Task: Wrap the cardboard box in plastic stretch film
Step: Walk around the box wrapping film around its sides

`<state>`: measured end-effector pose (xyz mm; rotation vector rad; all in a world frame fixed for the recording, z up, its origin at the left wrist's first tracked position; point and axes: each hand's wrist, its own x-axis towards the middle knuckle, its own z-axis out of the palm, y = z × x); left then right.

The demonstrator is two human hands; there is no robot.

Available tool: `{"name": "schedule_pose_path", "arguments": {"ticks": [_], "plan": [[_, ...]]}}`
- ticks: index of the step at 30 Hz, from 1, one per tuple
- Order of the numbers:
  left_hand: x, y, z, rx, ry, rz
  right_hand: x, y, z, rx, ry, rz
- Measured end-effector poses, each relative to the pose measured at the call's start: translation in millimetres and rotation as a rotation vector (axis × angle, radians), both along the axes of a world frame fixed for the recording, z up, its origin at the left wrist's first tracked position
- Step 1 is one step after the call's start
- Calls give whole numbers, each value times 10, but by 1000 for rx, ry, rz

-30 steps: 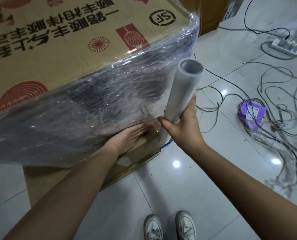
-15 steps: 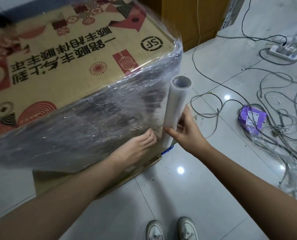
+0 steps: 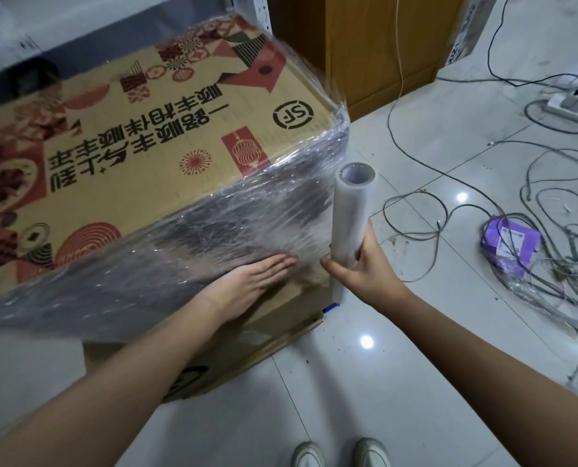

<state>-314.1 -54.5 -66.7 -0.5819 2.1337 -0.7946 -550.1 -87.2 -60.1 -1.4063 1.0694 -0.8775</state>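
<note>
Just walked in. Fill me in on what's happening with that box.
A person is wrapping a printed cardboard box in stretch film. The left hand lies flat, pressing the film against the box's near side, while the right hand grips the lower part of the upright film roll at the box's corner. Film covers the upper part of that side; the bottom strip of cardboard is bare. Loose cables lie on the tiled floor nearby.

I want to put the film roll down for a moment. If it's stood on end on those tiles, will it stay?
Probably not. The film roll is tall and narrow, so it would likely tip. The floor tiles look glossy, so once down it might roll toward the cables.
</note>
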Motion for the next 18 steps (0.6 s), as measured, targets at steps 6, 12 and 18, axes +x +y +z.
{"name": "schedule_pose_path", "arguments": {"ticks": [6, 12, 18], "plan": [[14, -4, 61, 45, -20, 35, -92, -77, 7, 7, 109, 14], [-40, 19, 92, 67, -30, 69, -216, -205, 59, 48, 42, -32], [-28, 28, 64, 126, -18, 75, -328, -257, -3, 63, 35, 52]]}}
